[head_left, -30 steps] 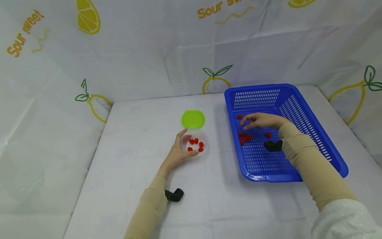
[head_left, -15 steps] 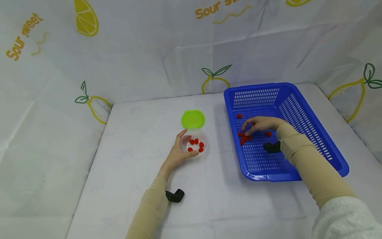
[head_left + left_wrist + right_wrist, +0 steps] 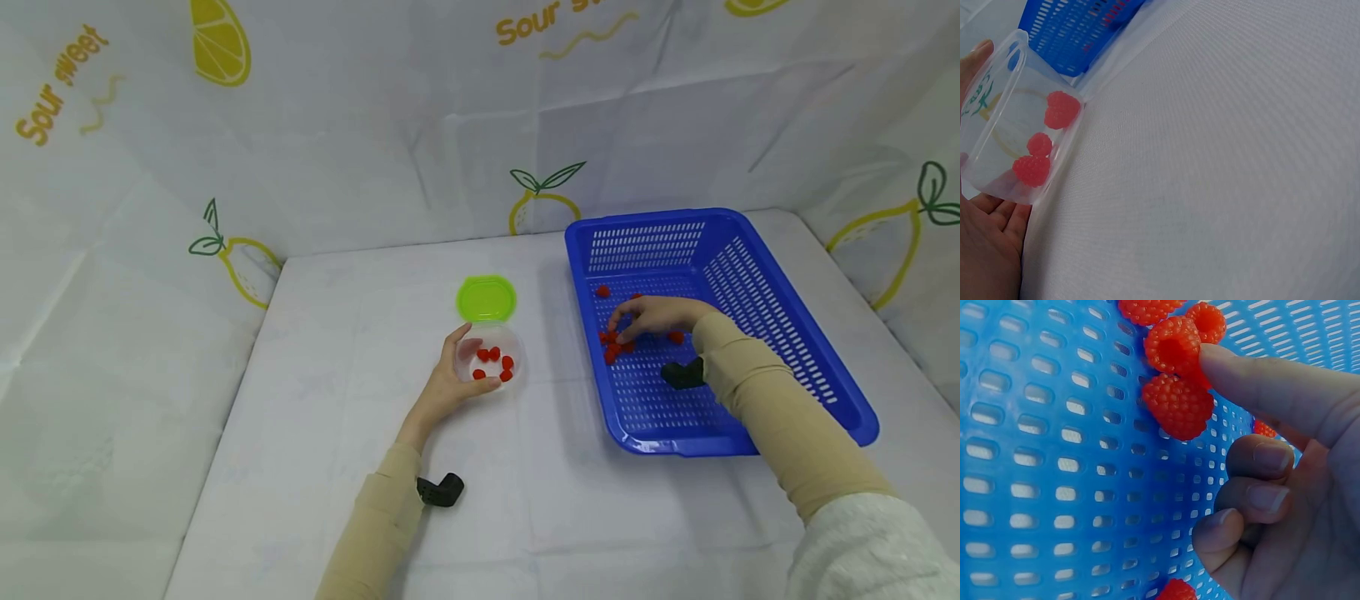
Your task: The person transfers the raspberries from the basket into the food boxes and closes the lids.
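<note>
My left hand [image 3: 447, 385] grips a small clear plastic cup [image 3: 1004, 119] standing on the white cloth, thumb on the near side and fingers round the far side. Several raspberries [image 3: 494, 353] lie inside the cup. A bright green lid [image 3: 486, 297] is right behind it. My right hand [image 3: 654, 315] reaches down into the blue basket [image 3: 660, 408]. Its thumb and index finger pinch at a raspberry [image 3: 1172, 347] in a cluster by the basket's left wall; the index tip is largely hidden behind the thumb. The other fingers are curled toward the palm.
More raspberries lie apart in the basket, one near the back left [image 3: 603, 291] and one under the right wrist [image 3: 677, 337]. The basket's slotted walls rise around the right hand. Lemon-print cloth hangs behind the table. A black device [image 3: 441, 490] sits at the left wrist.
My right hand has come down from above the cluster, and its thumb and index finger are now at the raspberries. A raspberry behind that hand has come into sight. The left hand stays put.
</note>
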Motion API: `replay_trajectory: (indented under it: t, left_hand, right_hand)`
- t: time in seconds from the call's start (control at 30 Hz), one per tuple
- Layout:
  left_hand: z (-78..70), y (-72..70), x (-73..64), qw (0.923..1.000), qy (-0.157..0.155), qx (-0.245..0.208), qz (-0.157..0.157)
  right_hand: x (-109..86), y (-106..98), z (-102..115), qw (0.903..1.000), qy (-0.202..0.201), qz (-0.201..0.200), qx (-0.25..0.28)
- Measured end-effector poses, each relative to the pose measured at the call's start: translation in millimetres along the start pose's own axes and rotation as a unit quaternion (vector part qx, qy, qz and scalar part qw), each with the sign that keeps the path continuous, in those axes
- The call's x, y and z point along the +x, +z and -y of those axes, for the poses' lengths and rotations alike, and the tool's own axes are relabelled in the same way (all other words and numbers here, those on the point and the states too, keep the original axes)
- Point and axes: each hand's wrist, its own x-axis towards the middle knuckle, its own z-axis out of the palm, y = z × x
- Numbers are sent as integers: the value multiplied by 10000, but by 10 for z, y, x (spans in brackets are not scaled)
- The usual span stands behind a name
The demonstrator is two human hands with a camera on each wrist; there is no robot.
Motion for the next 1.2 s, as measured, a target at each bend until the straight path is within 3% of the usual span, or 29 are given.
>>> replay_trajectory:
  t: [0.7,1.2]
  left_hand:
    - [13,-2,18,10000,79,-21,5]
    - [17,-9,10,10000,72,-41,21]
  right_hand:
    - [-60,-69,13,9984,-78,163,543]
    - [-253,-185,163,9976,-429,-131,521]
